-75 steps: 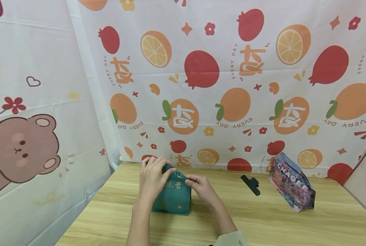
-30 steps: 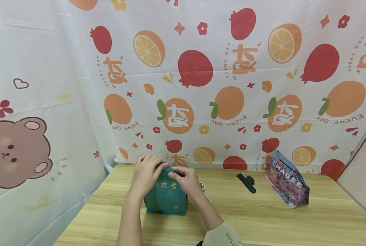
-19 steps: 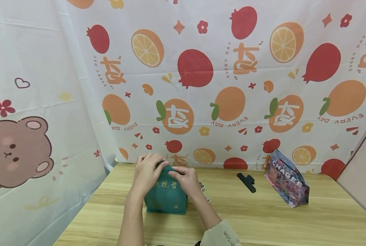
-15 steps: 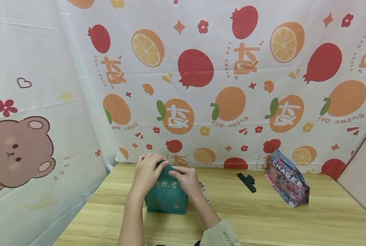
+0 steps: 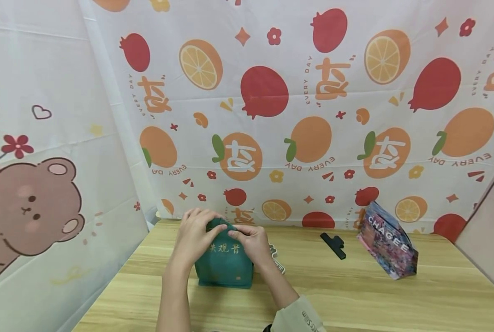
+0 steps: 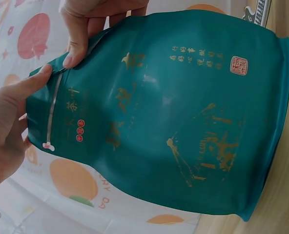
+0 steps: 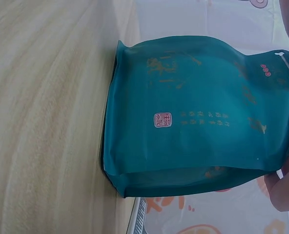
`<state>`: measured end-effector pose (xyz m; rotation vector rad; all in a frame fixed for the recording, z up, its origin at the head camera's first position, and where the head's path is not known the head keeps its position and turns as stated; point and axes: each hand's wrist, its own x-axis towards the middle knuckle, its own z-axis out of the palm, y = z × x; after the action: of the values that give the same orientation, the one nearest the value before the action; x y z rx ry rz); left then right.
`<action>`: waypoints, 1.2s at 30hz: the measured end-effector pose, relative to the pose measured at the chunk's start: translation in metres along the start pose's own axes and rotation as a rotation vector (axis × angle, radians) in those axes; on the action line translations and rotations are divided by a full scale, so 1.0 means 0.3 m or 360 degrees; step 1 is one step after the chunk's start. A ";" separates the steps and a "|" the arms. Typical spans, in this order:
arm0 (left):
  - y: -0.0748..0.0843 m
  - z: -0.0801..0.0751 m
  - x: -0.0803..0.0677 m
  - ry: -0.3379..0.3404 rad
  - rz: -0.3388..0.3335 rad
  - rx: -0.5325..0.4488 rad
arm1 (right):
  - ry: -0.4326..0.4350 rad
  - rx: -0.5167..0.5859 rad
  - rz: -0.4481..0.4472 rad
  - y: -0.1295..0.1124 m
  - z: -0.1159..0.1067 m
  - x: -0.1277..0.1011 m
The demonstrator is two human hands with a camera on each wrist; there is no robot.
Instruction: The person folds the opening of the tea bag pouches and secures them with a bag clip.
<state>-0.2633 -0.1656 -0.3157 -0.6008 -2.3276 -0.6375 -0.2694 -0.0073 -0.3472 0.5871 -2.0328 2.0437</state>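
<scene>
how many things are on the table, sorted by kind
Pouches: 2, the green pouch that the left hand and right hand pinch at the top, and the floral pouch standing to the right.
Clips: 1, the black clip.
Partly hidden flat item behind the green pouch: 1, kind unclear.
Total: 4

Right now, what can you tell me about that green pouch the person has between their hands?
The green pouch is a glossy, teal stand-up bag, seemingly of plastic film, printed with gold characters and a small red seal. It stands upright on its base on the wooden table, bulging in the middle. A pale strip runs across near its top edge. The left hand and right hand both pinch that top edge; nothing else touches it.
</scene>
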 end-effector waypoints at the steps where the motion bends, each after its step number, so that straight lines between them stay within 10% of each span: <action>1: 0.000 0.001 -0.001 0.0008 0.0005 0.0002 | -0.0005 0.0003 -0.0006 -0.001 -0.001 0.000; 19: -0.003 -0.010 -0.001 -0.0056 -0.0006 -0.0084 | -0.0370 -0.0050 0.0040 -0.016 -0.055 -0.010; 36: -0.004 0.001 0.001 -0.0042 -0.0040 -0.0150 | -0.0344 -0.0104 0.0041 -0.011 -0.056 -0.005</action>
<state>-0.2642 -0.1665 -0.3161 -0.6271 -2.3428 -0.7589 -0.2691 0.0096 -0.3443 0.8048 -2.2270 1.9955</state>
